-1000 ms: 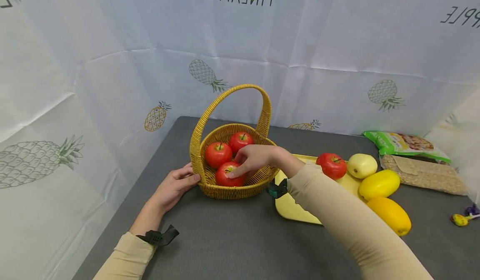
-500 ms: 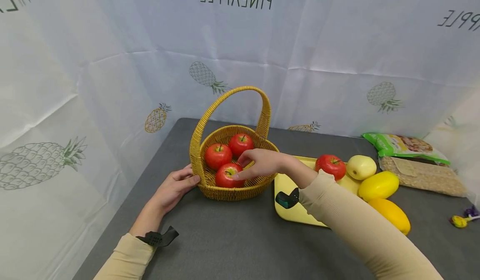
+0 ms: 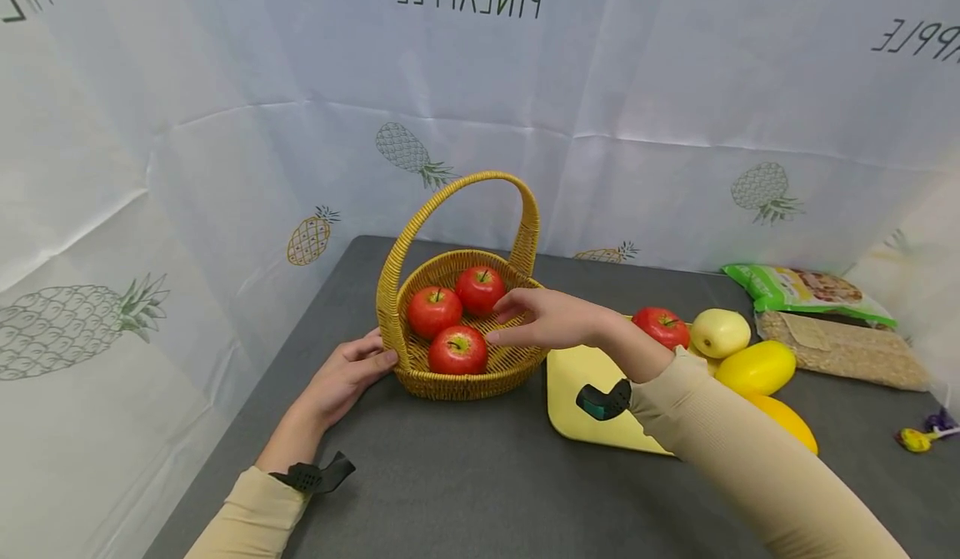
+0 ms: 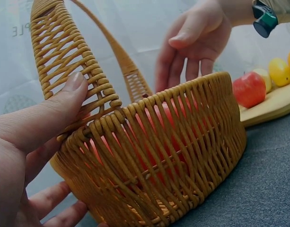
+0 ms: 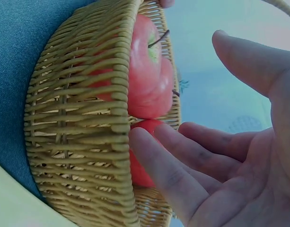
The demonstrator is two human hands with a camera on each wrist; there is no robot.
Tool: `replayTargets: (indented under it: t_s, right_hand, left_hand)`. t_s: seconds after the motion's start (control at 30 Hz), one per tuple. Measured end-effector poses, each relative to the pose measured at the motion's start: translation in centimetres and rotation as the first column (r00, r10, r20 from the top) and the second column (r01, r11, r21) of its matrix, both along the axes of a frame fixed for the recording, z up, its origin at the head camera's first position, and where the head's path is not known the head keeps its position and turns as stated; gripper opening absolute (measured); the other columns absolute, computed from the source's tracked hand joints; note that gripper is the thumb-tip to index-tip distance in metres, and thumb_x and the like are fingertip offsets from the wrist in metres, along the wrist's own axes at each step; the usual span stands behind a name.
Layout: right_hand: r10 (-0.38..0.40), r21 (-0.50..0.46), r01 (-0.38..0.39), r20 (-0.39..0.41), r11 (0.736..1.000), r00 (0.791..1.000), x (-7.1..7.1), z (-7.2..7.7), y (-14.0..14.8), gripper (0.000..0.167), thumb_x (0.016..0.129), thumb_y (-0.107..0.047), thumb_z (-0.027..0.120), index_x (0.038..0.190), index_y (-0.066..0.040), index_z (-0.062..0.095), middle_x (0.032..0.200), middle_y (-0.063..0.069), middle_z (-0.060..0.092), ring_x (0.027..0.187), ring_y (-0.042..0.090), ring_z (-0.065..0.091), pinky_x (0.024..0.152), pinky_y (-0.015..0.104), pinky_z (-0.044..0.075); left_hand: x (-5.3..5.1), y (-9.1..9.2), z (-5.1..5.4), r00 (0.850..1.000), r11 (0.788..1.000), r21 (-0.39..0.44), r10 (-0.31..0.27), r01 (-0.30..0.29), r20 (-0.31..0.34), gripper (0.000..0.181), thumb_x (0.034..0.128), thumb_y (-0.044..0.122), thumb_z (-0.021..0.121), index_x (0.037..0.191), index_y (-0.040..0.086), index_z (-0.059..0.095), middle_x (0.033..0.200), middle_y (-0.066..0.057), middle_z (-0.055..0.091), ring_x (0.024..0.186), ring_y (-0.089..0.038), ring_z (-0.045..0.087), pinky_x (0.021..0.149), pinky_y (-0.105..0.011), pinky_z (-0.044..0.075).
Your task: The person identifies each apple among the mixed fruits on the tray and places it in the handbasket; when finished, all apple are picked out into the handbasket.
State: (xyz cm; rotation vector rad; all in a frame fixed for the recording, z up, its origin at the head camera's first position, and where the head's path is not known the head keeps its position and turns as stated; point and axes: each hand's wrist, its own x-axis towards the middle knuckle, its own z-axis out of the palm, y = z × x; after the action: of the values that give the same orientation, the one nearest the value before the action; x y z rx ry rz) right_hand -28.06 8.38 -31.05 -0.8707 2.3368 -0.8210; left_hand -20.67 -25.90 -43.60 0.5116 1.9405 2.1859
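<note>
A yellow wicker basket (image 3: 465, 386) with a tall arched handle stands on the dark table. Inside lie three red apples: one at the left (image 3: 435, 312), one at the back (image 3: 480, 290) and one in front (image 3: 457, 351). My left hand (image 3: 352, 376) holds the basket's left end, its thumb against the handle's base in the left wrist view and the other fingers along the side wall. Over the basket's right rim is my right hand (image 3: 551, 319), fingers spread and nothing in them, apart from the front apple. The right wrist view shows its open palm (image 5: 249, 175).
Right of the basket lies a yellow tray (image 3: 592, 413), partly behind the right forearm. Another red apple (image 3: 660, 326), a pale green fruit (image 3: 720, 332) and two yellow fruits (image 3: 757, 367) are there. Farther right are two food packets (image 3: 843, 351) and a lollipop (image 3: 915, 440).
My right hand has let go of the front apple and drawn back up and right toward the basket's rim. The apple stays in the basket. My left hand keeps its place.
</note>
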Motion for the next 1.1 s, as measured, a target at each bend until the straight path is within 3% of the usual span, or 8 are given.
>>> replayTargets:
  t_s: [0.33, 0.53, 0.73, 1.1]
  right_hand:
    - [-0.063, -0.093, 0.065, 0.018, 0.994, 0.998, 0.7, 0.1, 1.9, 0.059, 0.098, -0.046, 0.068, 0.144, -0.013, 0.053, 0.14, 0.007, 0.058, 0.128, 0.027, 0.056, 0.1, 0.042, 0.051]
    - [-0.099, -0.151, 0.101, 0.024, 0.983, 0.995, 1.2, 0.2, 3.3, 0.054, 0.1, -0.043, 0.068, 0.143, -0.014, 0.053, 0.136, 0.005, 0.06, 0.113, 0.023, 0.065, 0.092, 0.039, 0.054]
    - [-0.124, -0.204, 0.119, -0.011, 0.972, 0.992, 1.6, -0.1, 4.7, 0.049, 0.101, -0.036, 0.067, 0.141, -0.01, 0.055, 0.131, 0.007, 0.062, 0.108, 0.025, 0.066, 0.088, 0.04, 0.056]
    - [-0.255, -0.305, 0.246, 0.011, 0.92, 0.967, 2.9, -1.9, 6.1, 0.042, 0.102, -0.034, 0.067, 0.134, -0.009, 0.058, 0.116, 0.009, 0.063, 0.097, 0.025, 0.068, 0.086, 0.049, 0.056]
  left_hand:
    - [-0.1, 0.0, -0.1, 1.0, 1.0, -0.001, 0.001, -0.001, 0.009, 0.02, 0.1042, 0.009, 0.06, 0.117, 0.005, 0.074, 0.165, -0.02, 0.022, 0.151, -0.029, 0.019, 0.104, -0.028, 0.047]
    - [-0.1, -0.1, -0.1, 1.0, 1.0, -0.002, -0.001, 0.001, 0.002, 0.02, 0.1044, 0.008, 0.059, 0.117, 0.005, 0.074, 0.165, -0.021, 0.022, 0.147, -0.018, 0.028, 0.104, -0.029, 0.047]
    - [-0.1, -0.1, -0.1, 1.0, 1.0, -0.006, -0.004, 0.004, -0.002, 0.02, 0.1045, 0.008, 0.059, 0.118, 0.004, 0.074, 0.165, -0.021, 0.022, 0.148, -0.02, 0.026, 0.104, -0.029, 0.047]
    - [-0.1, -0.1, -0.2, 1.0, 1.0, 0.02, -0.007, 0.007, -0.004, 0.026, 0.1039, 0.006, 0.059, 0.123, -0.008, 0.068, 0.166, -0.023, 0.018, 0.144, -0.011, 0.032, 0.105, -0.029, 0.047]
